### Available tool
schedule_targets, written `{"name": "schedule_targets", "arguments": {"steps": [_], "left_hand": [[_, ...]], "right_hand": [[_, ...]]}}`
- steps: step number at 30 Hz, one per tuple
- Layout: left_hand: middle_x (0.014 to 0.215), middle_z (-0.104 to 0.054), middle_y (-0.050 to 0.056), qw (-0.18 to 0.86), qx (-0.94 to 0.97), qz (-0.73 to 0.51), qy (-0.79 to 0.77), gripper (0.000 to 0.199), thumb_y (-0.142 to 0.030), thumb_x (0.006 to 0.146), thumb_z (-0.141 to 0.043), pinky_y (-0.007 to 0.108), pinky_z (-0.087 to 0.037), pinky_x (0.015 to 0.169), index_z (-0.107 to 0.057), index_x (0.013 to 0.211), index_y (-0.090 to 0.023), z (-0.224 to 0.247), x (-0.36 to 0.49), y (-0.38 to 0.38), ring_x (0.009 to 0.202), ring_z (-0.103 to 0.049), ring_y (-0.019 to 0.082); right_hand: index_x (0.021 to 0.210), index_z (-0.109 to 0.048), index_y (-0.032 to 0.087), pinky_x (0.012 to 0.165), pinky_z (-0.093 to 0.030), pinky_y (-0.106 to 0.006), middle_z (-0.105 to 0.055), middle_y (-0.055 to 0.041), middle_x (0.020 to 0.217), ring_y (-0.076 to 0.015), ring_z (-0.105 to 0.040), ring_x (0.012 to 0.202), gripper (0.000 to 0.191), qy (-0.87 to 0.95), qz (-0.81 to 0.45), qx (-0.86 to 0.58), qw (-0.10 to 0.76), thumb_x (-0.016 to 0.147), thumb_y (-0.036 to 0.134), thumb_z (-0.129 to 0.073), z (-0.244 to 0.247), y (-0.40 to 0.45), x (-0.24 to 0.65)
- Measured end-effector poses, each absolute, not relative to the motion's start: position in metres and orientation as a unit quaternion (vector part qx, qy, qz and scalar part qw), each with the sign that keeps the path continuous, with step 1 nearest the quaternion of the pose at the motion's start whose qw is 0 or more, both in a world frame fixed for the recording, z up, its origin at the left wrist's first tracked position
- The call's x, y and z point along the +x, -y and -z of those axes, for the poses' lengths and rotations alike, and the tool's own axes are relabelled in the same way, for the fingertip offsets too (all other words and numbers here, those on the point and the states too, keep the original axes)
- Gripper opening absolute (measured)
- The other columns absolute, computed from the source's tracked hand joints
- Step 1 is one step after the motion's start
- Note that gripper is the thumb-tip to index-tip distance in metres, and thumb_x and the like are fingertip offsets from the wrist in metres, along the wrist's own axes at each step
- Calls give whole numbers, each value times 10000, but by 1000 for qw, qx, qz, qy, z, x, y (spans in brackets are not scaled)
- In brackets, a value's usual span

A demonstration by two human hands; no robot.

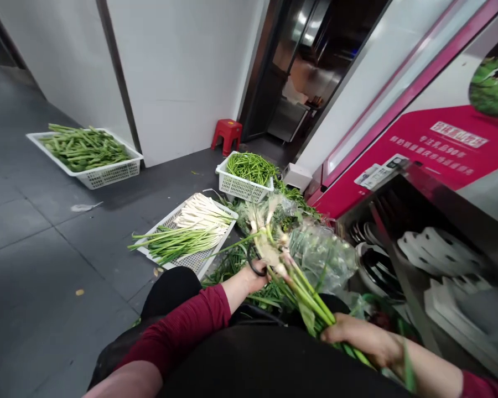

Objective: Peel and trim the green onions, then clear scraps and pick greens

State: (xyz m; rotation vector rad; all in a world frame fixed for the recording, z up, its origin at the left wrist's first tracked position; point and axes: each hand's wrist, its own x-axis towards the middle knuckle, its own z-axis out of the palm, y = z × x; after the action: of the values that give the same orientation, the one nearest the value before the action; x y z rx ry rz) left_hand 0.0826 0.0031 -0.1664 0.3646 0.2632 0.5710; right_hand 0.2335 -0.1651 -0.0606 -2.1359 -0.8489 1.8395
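"Scallions [311,298], where rel. to the fingers?"

"Btwn both hands. Long axis diag.: white ends [280,265] up & L, away from the body; green tops [326,315] down & R."

"Fingers?"

"R hand [357,334]: wrapped round the green tops. L hand [253,279]: bent at a dark loop [249,262], poss. a scissors handle; can't tell if they're pressed together."

"Nearer the white ends?"

"L, def., just beside. White tray [196,262] w/ more stalks [191,237] is farther L, on the floor [108,249]."
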Motion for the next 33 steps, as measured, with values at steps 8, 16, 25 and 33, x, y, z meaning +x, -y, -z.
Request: {"name": "schedule_targets", "arguments": {"steps": [8,16,25,33], "left_hand": [[852,-698,55,924,218,-287,-127,410,-124,536,-739,295,-458,755,-658,937,-135,165,78,5,786,-627,187],[763,-674,51,913,239,-284,-172,304,-211,574,-784,280,-449,645,-648,828,-113,169,82,23,700,-612,167],[675,-649,34,891,250,-310,-219,396,-348,546,-806,262,-438,530,-618,805,-114,174,80,21,575,-588,143],[640,-650,36,885,246,-307,-249,360,-342,555,-784,264,-420,473,-618,786,-122,175,73,7,528,-585,161]], "right_hand": [[797,-581,138,597,-426,-241,-617,-27,714,-162,-555,653,385,366,-498,-761,198,634,483,-636,83,176,223],[950,-611,146,701,-451,-288,-669,-57,856,-219,-607,787,394,449,-374,-796,158,741,469,-528,97,165,244],[1054,-560,154,793,-443,-316,-652,-93,933,-226,-609,867,366,522,-240,-809,124,785,390,-483,103,134,239],[883,-568,174,780,-443,-307,-590,-84,839,-196,-565,827,323,627,-169,-751,121,886,386,-325,122,132,221]]}}
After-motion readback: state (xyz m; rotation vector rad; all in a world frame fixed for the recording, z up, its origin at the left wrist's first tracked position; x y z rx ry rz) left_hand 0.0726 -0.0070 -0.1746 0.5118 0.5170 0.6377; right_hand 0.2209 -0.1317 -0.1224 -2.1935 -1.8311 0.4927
